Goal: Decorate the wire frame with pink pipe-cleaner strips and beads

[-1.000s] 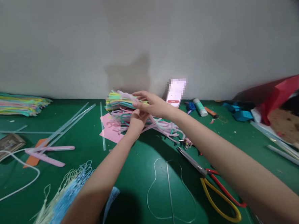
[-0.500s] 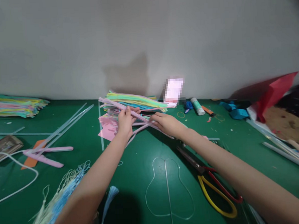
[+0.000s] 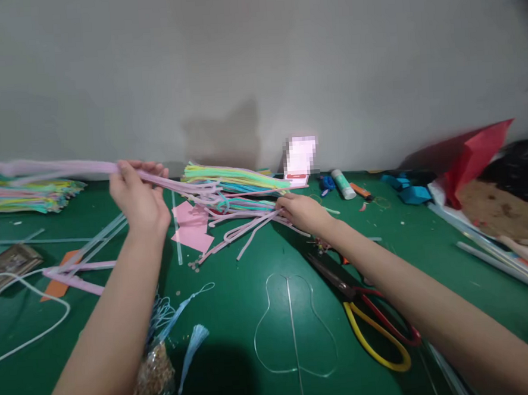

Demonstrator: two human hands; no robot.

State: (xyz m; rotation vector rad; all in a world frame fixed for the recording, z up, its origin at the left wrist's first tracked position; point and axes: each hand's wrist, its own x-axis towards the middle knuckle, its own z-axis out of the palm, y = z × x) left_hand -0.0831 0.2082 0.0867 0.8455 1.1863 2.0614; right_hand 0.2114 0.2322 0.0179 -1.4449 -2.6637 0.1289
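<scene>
The left hand (image 3: 141, 190) has its thumb and fingers around a bunch of long lilac stems (image 3: 87, 167). The bunch lies almost sideways, with its long line sloping a little down to the right: one end sticks out past the left hand, over the bright bundle at the far left (image 3: 35, 198), and the other end runs into a messy pile of lilac and teal stems (image 3: 238, 207) in the middle. The right hand (image 3: 303, 213) is at the right end of that pile, fingers bent down on it — I can't tell if they pinch anything. So the left hand is nearer to the bunch, and the pile sits between the two hands. A thick bundle of yellow and green stems (image 3: 240, 175) lies just behind the pile, and the grey wall (image 3: 255, 55) rises behind that. Pink paper (image 3: 189, 226) is by the pile's left end. On the near side — green table (image 3: 235, 303), then a thin wire loop (image 3: 292, 321), with big scissors (image 3: 353, 293) to its right, under the right arm.
</scene>
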